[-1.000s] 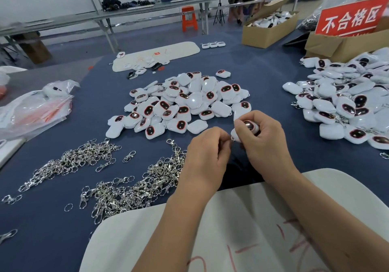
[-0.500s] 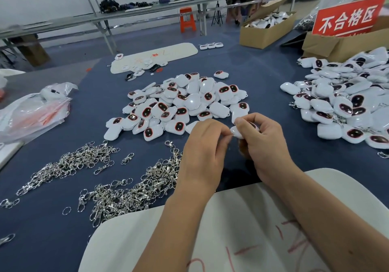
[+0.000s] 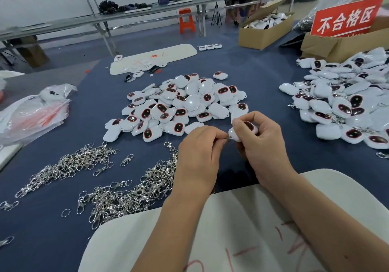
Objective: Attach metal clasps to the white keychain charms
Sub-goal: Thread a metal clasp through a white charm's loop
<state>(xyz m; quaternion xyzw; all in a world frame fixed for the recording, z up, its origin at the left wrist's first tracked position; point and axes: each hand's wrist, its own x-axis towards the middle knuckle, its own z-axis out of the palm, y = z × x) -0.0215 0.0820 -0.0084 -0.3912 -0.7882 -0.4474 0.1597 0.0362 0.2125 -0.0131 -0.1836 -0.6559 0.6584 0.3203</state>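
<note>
Item in hand: one white charm [image 3: 242,132], held above the blue table [image 3: 263,65] just right of the near edge of the central charm pile [image 3: 181,105], which serves as landmark throughout. Right hand [image 3: 263,145] is curled round the charm, thumb over its dark face. Left hand [image 3: 200,152] has fingertips pinched together on a small metal clasp [image 3: 228,137], only a sliver showing, touching the charm's left end; whether it is hooked on yet cannot be told. Risks, as judged: the clasp is tiny and mostly hidden by the fingers, so it may miss its loop or slip from the pinch; dropped, it would vanish among the loose clasps [image 3: 130,189] heaped near-left of the pile, directly under the left wrist. Too hard a squeeze could twist the charm from the right hand. Surroundings: a second clasp heap [image 3: 69,166] further left of the pile; a plastic bag [image 3: 31,116] far left; a finished-looking charm heap [image 3: 341,103] to the right; cardboard boxes [image 3: 265,32] and a red sign [image 3: 345,18] beyond it. Obstructions: none between the hands; a white board [image 3: 210,240] lies beneath the forearms.
</note>
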